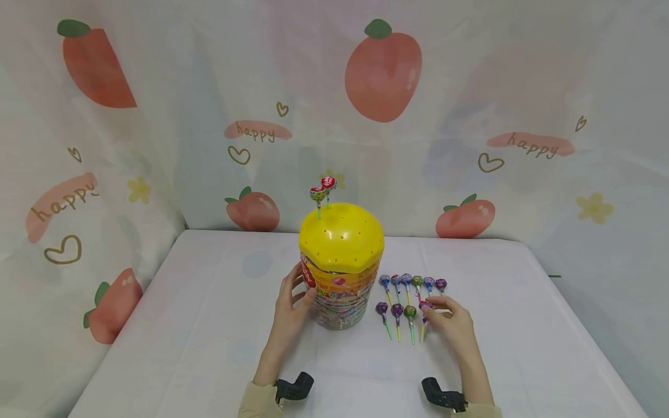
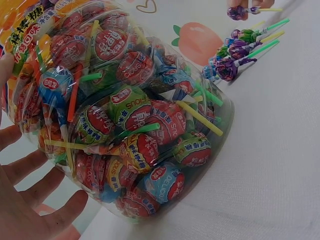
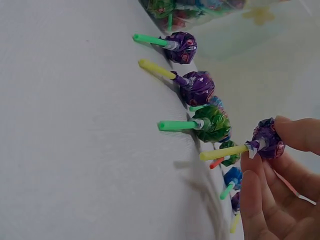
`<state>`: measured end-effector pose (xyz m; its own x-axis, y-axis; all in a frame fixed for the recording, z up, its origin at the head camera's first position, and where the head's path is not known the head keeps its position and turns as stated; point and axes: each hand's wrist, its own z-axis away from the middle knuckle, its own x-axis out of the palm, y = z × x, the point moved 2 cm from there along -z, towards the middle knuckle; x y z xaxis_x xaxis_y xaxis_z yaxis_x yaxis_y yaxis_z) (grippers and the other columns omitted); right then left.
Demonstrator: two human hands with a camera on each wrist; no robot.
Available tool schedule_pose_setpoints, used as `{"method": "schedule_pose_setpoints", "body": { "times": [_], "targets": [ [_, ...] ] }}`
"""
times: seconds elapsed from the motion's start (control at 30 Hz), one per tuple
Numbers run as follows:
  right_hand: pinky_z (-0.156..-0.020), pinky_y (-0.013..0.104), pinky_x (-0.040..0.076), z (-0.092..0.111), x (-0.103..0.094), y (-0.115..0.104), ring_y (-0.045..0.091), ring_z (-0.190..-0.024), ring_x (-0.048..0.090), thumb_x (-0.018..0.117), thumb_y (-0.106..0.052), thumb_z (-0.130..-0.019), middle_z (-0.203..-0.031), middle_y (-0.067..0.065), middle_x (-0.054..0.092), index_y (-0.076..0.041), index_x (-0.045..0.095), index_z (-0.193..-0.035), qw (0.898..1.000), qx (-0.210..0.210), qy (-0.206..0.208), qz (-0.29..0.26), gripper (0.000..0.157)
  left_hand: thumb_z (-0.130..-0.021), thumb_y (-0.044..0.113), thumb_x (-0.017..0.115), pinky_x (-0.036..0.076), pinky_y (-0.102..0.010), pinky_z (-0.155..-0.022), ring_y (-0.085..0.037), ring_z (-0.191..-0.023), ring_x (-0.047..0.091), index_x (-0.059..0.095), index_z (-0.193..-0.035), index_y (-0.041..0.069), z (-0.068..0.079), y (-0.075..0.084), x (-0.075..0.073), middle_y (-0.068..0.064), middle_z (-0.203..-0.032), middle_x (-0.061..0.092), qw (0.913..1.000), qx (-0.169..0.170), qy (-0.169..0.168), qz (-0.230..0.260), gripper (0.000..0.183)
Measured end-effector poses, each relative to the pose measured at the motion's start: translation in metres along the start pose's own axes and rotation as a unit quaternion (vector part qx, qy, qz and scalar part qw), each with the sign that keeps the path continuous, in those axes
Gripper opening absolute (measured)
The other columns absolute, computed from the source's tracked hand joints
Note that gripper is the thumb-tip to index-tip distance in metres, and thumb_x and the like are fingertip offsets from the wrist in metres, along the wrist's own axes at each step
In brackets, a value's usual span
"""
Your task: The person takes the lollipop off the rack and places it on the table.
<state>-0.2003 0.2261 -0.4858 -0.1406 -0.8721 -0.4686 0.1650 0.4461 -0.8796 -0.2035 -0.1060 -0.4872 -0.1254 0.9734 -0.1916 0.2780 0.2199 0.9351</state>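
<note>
A clear plastic jar of wrapped lollipops (image 1: 340,307) with a yellow lid (image 1: 342,235) stands upright on the table. My left hand (image 1: 294,299) rests against its left side, and the left wrist view has those fingers (image 2: 35,175) spread beside the clear wall. Two lollipops (image 1: 319,194) stand upright in the lid's holes. My right hand (image 1: 452,322) pinches a purple-wrapped lollipop (image 3: 267,140) by its head, its yellow stick pointing away from the palm. In the right wrist view it appears raised off the table.
Several lollipops lie in two rows right of the jar; the nearer row has a green one (image 1: 410,312) and two purple ones (image 1: 382,309). A white cloth (image 1: 198,325) covers the table. Behind hangs a printed curtain (image 1: 313,69).
</note>
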Motion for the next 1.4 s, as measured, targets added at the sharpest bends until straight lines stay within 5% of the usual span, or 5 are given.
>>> {"method": "schedule_pose_setpoints", "body": {
  "times": [0.43, 0.87, 1.4],
  "targets": [
    [-0.063, 0.015, 0.052, -0.006, 0.007, 0.015, 0.003, -0.077, 0.058, 0.066, -0.017, -0.090, -0.104, 0.018, 0.065, 0.001, 0.064, -0.117, 0.998, 0.009, 0.001, 0.057, 0.032, -0.093, 0.030, 0.061, 0.044, -0.055, -0.102, -0.030, -0.134, 0.041, 0.030, -0.150, 0.030, -0.001, 0.001, 0.001, -0.006, -0.147, 0.040, 1.0000, -0.001, -0.001, 0.003, 0.065],
    [-0.056, 0.020, 0.040, -0.004, 0.010, 0.017, 0.008, -0.067, 0.051, 0.070, -0.018, -0.085, -0.089, 0.011, 0.062, 0.000, 0.067, -0.106, 0.992, -0.011, 0.043, 0.118, 0.028, -0.093, 0.031, 0.061, 0.044, -0.056, -0.102, -0.030, -0.134, 0.042, 0.030, -0.149, 0.032, 0.000, 0.001, 0.001, -0.006, -0.147, 0.040, 1.0000, -0.002, -0.001, 0.001, 0.065],
    [-0.058, 0.018, 0.048, -0.001, 0.004, 0.005, 0.006, -0.076, 0.057, 0.068, -0.016, -0.087, -0.103, 0.016, 0.066, -0.004, 0.065, -0.112, 0.993, -0.029, 0.054, 0.099, 0.028, -0.093, 0.028, 0.062, 0.044, -0.054, -0.103, -0.028, -0.134, 0.042, 0.030, -0.149, 0.033, 0.000, 0.000, 0.000, -0.004, -0.147, 0.040, 0.9999, -0.013, 0.000, 0.001, 0.065]
  ]
}}
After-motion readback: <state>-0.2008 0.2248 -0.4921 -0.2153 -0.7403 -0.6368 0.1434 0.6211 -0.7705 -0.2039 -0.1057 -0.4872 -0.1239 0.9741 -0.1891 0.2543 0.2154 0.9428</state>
